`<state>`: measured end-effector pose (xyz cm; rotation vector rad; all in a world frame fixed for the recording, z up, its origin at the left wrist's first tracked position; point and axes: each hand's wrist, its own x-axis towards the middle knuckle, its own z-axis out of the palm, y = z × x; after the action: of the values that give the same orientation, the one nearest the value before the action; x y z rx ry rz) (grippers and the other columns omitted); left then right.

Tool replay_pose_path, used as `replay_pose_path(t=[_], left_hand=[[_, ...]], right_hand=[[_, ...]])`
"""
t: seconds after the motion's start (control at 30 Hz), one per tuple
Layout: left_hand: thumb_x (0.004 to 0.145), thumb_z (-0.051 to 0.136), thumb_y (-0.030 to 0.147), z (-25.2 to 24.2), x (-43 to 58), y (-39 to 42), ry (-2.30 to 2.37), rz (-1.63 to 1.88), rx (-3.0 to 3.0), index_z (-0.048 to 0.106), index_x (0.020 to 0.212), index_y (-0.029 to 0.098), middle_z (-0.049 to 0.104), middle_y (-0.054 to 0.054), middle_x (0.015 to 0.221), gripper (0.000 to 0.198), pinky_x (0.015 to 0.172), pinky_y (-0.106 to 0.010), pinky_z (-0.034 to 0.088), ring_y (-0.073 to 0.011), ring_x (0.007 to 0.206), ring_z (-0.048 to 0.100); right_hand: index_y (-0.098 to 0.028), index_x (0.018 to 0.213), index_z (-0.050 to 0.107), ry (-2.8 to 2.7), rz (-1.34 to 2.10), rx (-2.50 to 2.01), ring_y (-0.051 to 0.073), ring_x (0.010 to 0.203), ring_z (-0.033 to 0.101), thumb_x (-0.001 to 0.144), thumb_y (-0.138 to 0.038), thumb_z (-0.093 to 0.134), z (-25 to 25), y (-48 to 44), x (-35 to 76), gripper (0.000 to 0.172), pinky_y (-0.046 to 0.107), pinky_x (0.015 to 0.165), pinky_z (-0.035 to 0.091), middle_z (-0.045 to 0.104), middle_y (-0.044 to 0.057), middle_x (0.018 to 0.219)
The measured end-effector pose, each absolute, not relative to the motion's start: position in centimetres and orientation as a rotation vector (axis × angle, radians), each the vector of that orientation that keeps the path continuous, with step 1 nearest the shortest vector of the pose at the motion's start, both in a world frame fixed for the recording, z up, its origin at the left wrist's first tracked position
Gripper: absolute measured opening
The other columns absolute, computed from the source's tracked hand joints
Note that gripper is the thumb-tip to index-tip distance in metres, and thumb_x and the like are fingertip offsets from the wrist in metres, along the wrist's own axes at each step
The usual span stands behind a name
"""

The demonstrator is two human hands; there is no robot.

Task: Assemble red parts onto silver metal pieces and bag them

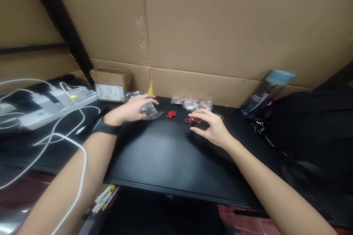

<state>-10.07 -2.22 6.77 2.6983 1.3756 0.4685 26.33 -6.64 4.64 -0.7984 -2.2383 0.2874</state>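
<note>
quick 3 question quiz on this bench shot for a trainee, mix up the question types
1. True or false: the left hand rests on a clear plastic bag.
2. What colour is the small piece that the right hand pinches? A blue, B red, C green.
3. Fill in the gap: the wall behind the water bottle is made of ____.

Key: 1 true; 2 B; 3 cardboard.
</note>
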Motion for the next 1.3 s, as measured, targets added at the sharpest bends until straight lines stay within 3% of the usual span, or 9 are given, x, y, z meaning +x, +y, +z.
replay_pose_path(t=[0.1,0.33,0.6,0.87,1.07,1.2,1.3], left_hand=[[0.074,0.062,0.014,5.5,-9.8,-1.8,1.394,0.331,2.671,0.056,0.141,0.03,0.043,-0.005,0.16,0.069,0.121,-0.051,0.03,-0.0306,0.147,0.039],[0.07,0.075,0.026,5.5,-8.8,-2.2,1.519,0.092,2.599,0.058,0.14,0.033,0.055,-0.005,0.152,0.072,0.12,-0.059,0.022,-0.0365,0.151,0.031],[0.08,0.067,0.064,4.7,-9.0,-1.6,1.596,0.174,2.584,0.052,0.147,0.033,0.059,-0.009,0.145,0.076,0.117,-0.06,0.026,-0.0402,0.144,0.036],[0.08,0.072,0.043,4.0,-9.5,-1.3,1.561,0.189,2.606,0.051,0.148,0.028,0.061,-0.015,0.14,0.073,0.109,-0.054,0.038,-0.0387,0.133,0.048],[0.072,0.081,0.039,4.9,-9.1,-2.0,1.574,0.194,2.579,0.056,0.142,0.032,0.067,-0.011,0.13,0.075,0.107,-0.05,0.039,-0.0373,0.129,0.052],[0.068,0.084,0.036,5.7,-7.4,-3.3,1.449,0.085,2.592,0.064,0.133,0.029,0.072,-0.008,0.12,0.069,0.099,-0.041,0.044,-0.0336,0.116,0.06],[0.069,0.085,0.036,5.9,-5.2,-4.8,1.288,0.066,2.644,0.066,0.129,0.028,0.069,-0.007,0.127,0.063,0.099,-0.039,0.044,-0.0319,0.116,0.062]], right_hand=[[-0.027,0.123,0.07,-2.258,0.282,-0.81,0.023,0.105,0.066,0.084,-0.024,0.078,4.5,-6.3,26.6,0.04,0.038,0.084,0.061,0.067,0.008,0.121],[-0.028,0.124,0.07,-2.262,0.261,-0.824,0.023,0.104,0.067,0.085,-0.026,0.077,4.6,-6.5,26.7,0.04,0.038,0.083,0.061,0.067,0.009,0.122],[-0.028,0.124,0.07,-2.277,0.253,-0.825,0.024,0.106,0.068,0.085,-0.027,0.076,4.6,-6.4,26.8,0.04,0.043,0.095,0.059,0.067,0.009,0.123],[-0.027,0.125,0.069,-2.288,0.281,-0.814,0.024,0.107,0.068,0.085,-0.026,0.077,4.6,-6.3,26.9,0.04,0.044,0.098,0.058,0.067,0.008,0.122],[-0.026,0.125,0.069,-2.299,0.281,-0.81,0.024,0.108,0.067,0.086,-0.025,0.076,4.7,-6.4,26.8,0.039,0.043,0.096,0.058,0.067,0.009,0.122],[-0.026,0.128,0.067,-2.295,0.319,-0.808,0.023,0.107,0.066,0.086,-0.025,0.075,4.8,-6.9,26.4,0.043,0.039,0.086,0.06,0.067,0.009,0.124],[-0.026,0.129,0.065,-2.29,0.379,-0.791,0.022,0.101,0.067,0.085,-0.025,0.077,5.2,-7.5,26.0,0.046,0.035,0.078,0.059,0.069,0.009,0.123]])
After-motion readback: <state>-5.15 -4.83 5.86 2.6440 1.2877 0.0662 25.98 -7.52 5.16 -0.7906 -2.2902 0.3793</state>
